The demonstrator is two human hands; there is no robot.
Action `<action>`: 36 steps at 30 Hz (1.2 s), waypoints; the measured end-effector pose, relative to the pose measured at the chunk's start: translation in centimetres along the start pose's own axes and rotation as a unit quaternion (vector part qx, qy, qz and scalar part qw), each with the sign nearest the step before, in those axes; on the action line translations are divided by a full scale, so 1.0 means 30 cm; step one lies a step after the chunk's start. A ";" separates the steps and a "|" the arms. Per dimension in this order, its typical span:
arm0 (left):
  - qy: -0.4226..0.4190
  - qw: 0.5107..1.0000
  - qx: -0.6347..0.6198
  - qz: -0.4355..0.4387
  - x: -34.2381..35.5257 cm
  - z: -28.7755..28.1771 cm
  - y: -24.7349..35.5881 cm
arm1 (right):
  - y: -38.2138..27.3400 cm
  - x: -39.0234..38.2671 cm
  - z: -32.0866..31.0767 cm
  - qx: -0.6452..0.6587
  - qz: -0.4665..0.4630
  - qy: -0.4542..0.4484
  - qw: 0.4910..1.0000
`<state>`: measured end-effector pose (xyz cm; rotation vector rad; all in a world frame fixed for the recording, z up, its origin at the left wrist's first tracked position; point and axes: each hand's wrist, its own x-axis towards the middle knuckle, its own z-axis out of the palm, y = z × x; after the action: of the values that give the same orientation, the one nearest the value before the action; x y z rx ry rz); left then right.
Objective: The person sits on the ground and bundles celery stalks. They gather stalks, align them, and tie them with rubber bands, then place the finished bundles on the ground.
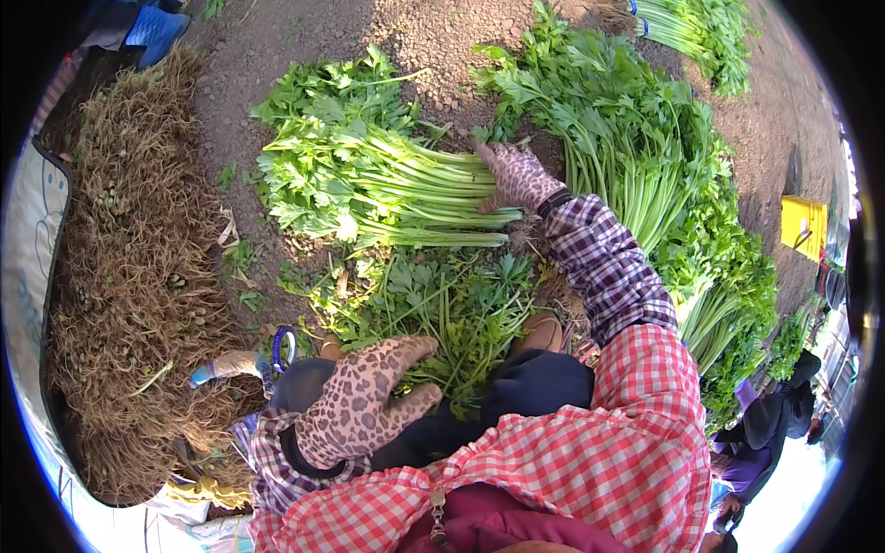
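Observation:
My right hand [521,175], in a leopard-print glove, grips the stalk ends of a pale-green celery bunch [387,189] lying on the soil, its leaves pointing left. My left hand [364,401], in a matching glove, is over my lap with fingers apart and nothing visibly held, beside loose leafy trimmings [433,313] heaped between my shoes. Blue tape rings [286,346] and an object with a blue tip [207,373] lie left of my left hand; I cannot make out exactly what that object is.
A long heap of brown roots [138,276] lines the left. More celery bunches [636,166] lie along the right and at the top right [691,37]. A yellow container [802,226] is at far right. People in dark clothes [770,415] are at lower right.

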<state>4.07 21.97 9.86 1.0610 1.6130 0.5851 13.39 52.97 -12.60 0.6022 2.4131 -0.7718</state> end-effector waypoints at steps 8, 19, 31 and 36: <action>0.021 0.999 0.001 0.032 -0.011 0.022 0.017 | -0.001 -0.007 0.066 -0.060 -0.015 0.019 0.998; 0.030 0.998 0.031 0.045 -0.138 0.084 0.048 | -0.087 -0.085 -0.001 -0.042 -0.011 0.047 0.998; 0.151 0.941 -0.300 0.034 -0.201 0.148 0.004 | -0.460 -0.652 -0.348 0.308 -0.104 0.106 0.940; -0.005 0.800 -0.582 0.142 -0.139 0.142 0.009 | -0.659 -0.937 -0.294 0.416 -0.202 0.082 0.883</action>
<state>8.31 17.90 10.86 0.3238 0.7549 1.5051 20.81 36.99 18.21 0.4702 2.2988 -2.0570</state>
